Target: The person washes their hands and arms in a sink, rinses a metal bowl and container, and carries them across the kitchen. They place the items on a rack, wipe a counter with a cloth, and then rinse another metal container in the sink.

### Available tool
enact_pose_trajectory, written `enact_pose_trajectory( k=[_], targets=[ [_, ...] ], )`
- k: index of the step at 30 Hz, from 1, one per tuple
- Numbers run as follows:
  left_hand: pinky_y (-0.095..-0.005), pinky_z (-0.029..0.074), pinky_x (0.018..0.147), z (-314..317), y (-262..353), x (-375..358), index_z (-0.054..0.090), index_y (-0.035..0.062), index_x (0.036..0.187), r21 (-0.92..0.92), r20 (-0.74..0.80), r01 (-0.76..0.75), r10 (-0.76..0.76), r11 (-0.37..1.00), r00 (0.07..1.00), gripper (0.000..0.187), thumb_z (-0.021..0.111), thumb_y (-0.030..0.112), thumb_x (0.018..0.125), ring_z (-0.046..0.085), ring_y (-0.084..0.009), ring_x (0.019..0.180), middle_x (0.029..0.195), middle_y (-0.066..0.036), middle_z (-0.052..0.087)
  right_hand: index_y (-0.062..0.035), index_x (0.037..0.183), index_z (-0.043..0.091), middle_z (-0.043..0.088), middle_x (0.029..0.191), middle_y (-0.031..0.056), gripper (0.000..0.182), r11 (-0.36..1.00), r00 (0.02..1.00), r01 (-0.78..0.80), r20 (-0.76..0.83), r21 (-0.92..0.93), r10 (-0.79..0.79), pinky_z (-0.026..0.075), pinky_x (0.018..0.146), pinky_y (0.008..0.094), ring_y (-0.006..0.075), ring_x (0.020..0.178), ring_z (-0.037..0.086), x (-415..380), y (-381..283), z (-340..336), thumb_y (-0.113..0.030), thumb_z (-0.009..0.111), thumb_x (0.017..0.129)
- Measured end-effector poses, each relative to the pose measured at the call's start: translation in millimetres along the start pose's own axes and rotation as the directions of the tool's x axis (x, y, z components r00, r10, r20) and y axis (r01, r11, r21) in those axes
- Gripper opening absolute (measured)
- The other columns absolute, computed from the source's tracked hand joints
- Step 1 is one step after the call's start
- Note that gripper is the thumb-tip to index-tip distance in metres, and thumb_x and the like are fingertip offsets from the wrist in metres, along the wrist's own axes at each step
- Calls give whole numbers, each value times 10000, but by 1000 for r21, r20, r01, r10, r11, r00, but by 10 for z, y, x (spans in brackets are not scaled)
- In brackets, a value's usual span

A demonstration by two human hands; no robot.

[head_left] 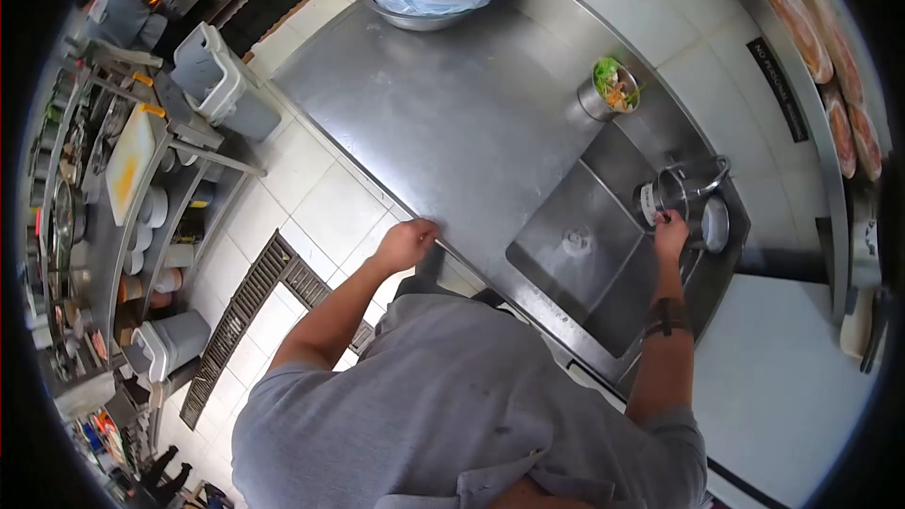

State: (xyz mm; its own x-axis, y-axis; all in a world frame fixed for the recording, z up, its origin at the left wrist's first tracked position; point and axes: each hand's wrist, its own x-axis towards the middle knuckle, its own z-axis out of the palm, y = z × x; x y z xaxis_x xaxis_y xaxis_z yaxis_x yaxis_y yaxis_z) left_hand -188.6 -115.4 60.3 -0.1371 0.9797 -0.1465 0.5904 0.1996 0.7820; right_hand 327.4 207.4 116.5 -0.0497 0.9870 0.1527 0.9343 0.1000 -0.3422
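Note:
My right hand is over the back of the sink, its fingers closed at the rim of a round metal container with a white label. The label's writing is too small to read. A curved metal faucet stands just behind the container, with a pale roundish item right of my hand. My left hand is curled into a loose fist at the front edge of the steel counter; nothing shows in it. The sink basin with its drain lies between my hands.
A metal pot of vegetable scraps stands by the wall. Stacked metal bowls hold pale raw meat at the counter's far end. Left are grey bins, a cutting board and shelves of dishes. Wrapped bread lies on a right-hand shelf.

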Motion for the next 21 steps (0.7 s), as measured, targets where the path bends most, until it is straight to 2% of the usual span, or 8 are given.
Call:
enact_pose_trajectory(
  k=[2,3,5,8,12,16,18,21],
  targets=[
    [-446,571,819,-134,-114,-3,741,58,1084,-64,31,56,-54,996,998,189,626,147,962,717,-369,916,1036,-180,739,-3,984,725,721,921,229,240,997,996,74,-54,24,-73,536,806,489,426,907,703,-27,157,49,-216,751,875],
    [-458,569,838,-118,-358,14,742,60,1094,44,-19,-84,85,996,996,193,626,144,964,708,-392,960,1071,-193,735,0,990,723,716,928,235,263,999,997,32,-67,-14,-33,537,808,491,439,908,695,-63,146,53,-240,738,883],
    [-456,570,862,-223,-399,50,744,45,1119,39,-41,-121,122,992,992,216,625,149,972,700,-406,992,1086,-207,734,4,1003,721,704,959,246,294,998,992,51,-110,-45,-55,535,836,494,456,937,673,-68,329,152,-263,740,884],
    [-370,599,742,-292,-427,100,744,-12,1074,-62,-48,-29,26,998,999,178,682,127,982,759,-301,849,996,-198,757,-19,995,736,706,1000,235,247,997,998,-45,-56,-68,41,524,876,500,443,986,664,-218,67,-15,-240,750,885],
    [-373,600,737,-251,-393,116,748,-5,1068,-30,-45,-44,42,999,998,178,689,140,984,762,-298,841,984,-191,761,-16,986,733,702,1023,229,224,1000,993,6,-116,1,-6,512,895,500,432,1016,652,-305,79,32,-213,757,883],
    [-383,612,770,-136,-106,16,745,2,1080,9,-7,-10,10,1000,1000,182,676,143,988,763,-321,899,1024,-196,759,-16,1013,732,703,1017,222,255,994,993,105,-60,-21,-106,515,906,502,414,1043,655,-258,205,81,-239,756,892],
    [-400,620,784,-47,-60,-99,737,-1,1090,-2,20,-7,7,1000,1000,184,658,129,987,758,-340,920,1051,-211,751,-25,1051,727,708,1029,216,265,993,997,62,-48,-96,-67,518,915,505,415,1040,660,-203,354,252,-245,746,904],
    [-423,588,839,-194,175,-255,742,45,1084,132,145,-53,34,990,989,202,630,166,968,723,-357,958,1104,-152,746,-4,1060,721,718,1058,222,254,1000,1000,28,-13,-13,-28,526,897,487,426,1026,673,-112,349,256,-210,735,914]
  ],
)
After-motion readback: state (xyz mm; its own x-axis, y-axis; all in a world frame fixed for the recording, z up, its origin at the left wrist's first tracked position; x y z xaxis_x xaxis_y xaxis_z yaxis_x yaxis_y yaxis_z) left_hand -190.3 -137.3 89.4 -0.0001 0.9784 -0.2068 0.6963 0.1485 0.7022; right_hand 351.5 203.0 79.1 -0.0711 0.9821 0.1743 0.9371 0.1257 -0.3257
